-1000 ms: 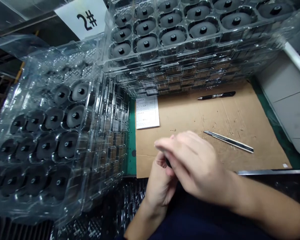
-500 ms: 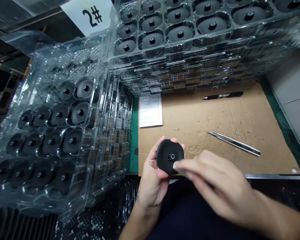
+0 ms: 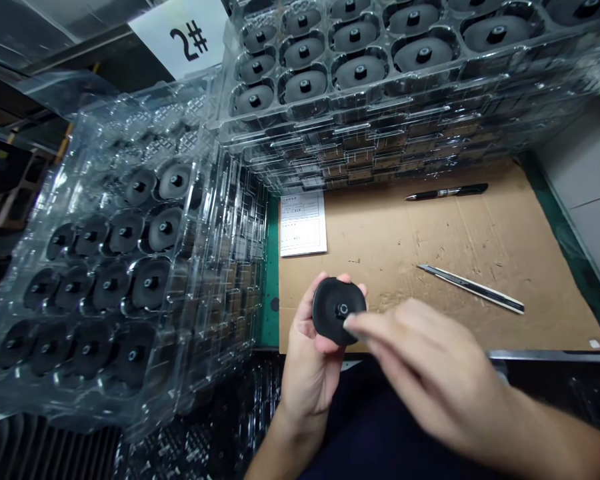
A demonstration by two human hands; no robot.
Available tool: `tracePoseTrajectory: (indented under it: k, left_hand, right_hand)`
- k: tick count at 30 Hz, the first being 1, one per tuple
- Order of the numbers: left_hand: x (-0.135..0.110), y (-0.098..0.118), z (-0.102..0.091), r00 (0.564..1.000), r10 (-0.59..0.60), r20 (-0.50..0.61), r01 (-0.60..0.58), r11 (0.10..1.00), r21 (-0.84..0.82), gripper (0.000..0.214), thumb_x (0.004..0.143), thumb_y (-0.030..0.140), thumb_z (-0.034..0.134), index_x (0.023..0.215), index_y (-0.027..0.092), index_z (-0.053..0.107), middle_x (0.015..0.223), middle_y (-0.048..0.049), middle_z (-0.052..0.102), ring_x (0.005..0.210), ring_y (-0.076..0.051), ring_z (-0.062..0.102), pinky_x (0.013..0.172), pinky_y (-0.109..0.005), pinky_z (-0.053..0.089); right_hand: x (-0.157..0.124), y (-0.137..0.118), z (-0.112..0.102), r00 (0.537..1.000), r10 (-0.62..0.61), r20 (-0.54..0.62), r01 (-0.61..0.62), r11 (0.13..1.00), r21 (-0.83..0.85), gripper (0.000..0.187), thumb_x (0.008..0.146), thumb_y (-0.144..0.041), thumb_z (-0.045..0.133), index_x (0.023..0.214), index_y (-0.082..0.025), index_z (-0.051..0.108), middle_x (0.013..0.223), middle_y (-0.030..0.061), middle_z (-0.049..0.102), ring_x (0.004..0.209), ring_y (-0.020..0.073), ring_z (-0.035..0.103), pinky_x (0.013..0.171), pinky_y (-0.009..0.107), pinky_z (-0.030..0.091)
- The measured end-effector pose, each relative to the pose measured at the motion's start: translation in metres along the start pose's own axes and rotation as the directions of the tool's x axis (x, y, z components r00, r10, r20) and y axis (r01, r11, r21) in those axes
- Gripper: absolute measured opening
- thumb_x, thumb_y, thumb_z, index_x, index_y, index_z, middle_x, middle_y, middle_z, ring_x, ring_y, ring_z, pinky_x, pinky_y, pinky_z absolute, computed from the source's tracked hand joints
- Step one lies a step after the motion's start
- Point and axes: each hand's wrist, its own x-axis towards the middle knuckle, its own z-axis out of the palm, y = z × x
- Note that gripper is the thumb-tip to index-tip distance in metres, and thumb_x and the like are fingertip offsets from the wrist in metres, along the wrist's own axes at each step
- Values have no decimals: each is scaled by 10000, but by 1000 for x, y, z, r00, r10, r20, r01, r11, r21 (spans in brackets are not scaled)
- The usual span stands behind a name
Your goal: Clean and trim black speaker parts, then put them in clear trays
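A black disc-shaped part [image 3: 329, 319] with a short hollow stub at its centre is in my left hand [image 3: 305, 360], whose fingers wrap round its edge. The disc's face is tilted up toward me. My right hand [image 3: 430, 373] is closed, with thumb and forefinger pressed together at the disc's face, just beside the stub. Whatever those fingertips may hold is hidden or too small to make out. Similar black parts [image 3: 153, 283] sit in the pockets of a clear plastic tray [image 3: 180, 333] to the left.
Behind the cardboard sheet [image 3: 380, 230] stands a stack of clear trays [image 3: 360, 143] holding more black parts. A utility knife [image 3: 473, 288], a black pen [image 3: 447, 192] and a printed paper slip [image 3: 303, 223] lie on the cardboard. A "2#" sign [image 3: 180, 37] hangs at the back.
My right fingertips have shifted slightly up and left, closer to the stub. The left hand still grips the disc, and the whole view has shifted slightly.
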Motion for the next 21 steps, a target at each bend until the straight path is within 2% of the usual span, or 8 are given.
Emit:
tracePoseTrajectory:
  k: [2, 6, 8, 11, 14, 17, 21]
  left_hand:
    - [0, 0, 0, 1000, -5, -4, 5, 1000, -2, 575, 582, 346, 796, 1124, 316, 606, 1180, -28, 626, 1081, -269, 593, 960, -373, 464]
    - [0, -1, -1, 999, 26, -43, -25, 999, 26, 579, 571, 322, 808, 1113, 302, 607, 1173, -20, 630, 1096, -222, 581, 849, -231, 509]
    - [0, -2, -1, 999, 13, -33, -13, 1000, 7, 584, 575, 353, 797, 1122, 302, 598, 1183, -22, 623, 1101, -241, 578, 887, -271, 500]
    - [1, -4, -3, 1000, -11, -28, 10, 1000, -16, 539, 626, 357, 771, 1130, 291, 591, 1198, -37, 607, 1124, -277, 562, 965, -364, 456]
    - [3, -6, -5, 997, 21, -70, -23, 1000, -20, 476, 692, 339, 734, 1139, 263, 588, 1221, -60, 587, 1155, -274, 536, 981, -364, 438]
    - [3, -7, -4, 998, -9, -65, 5, 998, -56, 491, 698, 372, 722, 1155, 267, 576, 1245, -66, 569, 1162, -298, 529, 1000, -407, 415]
    - [2, -7, -3, 999, -32, -38, 29, 996, -80, 539, 668, 387, 732, 1170, 274, 569, 1262, -71, 559, 1150, -311, 537, 1009, -443, 404]
  right_hand:
    - [0, 0, 1, 999, -27, 26, 25, 998, 58, 314, 862, -95, 462, 1164, -130, 540, 794, 48, 601, 705, 145, 512, 661, 288, 424]
    - [0, 0, 3, 992, 124, -16, -124, 992, -2, 247, 876, -135, 473, 1091, -164, 589, 840, 42, 607, 730, 137, 524, 687, 278, 427]
    - [-1, -2, 5, 995, 96, -25, -95, 995, 8, 278, 871, -121, 470, 1128, -155, 570, 826, 44, 604, 726, 140, 521, 687, 281, 428]
    - [1, 2, 6, 999, 21, 25, -23, 997, 70, 307, 876, -118, 458, 1165, -166, 549, 858, 43, 620, 764, 135, 544, 711, 268, 442]
    - [8, 24, 4, 989, 150, 16, -150, 988, -32, 259, 904, -192, 443, 1116, -199, 591, 902, 42, 638, 810, 136, 577, 737, 254, 456]
    - [1, 51, 10, 953, 303, -4, -302, 949, -96, 266, 914, -258, 440, 1122, -222, 601, 902, 40, 644, 793, 138, 595, 718, 253, 469]
    - [-30, 73, 37, 934, 340, 110, -340, 940, -20, 261, 916, -280, 430, 1074, -224, 631, 872, 39, 663, 793, 151, 622, 719, 272, 495]
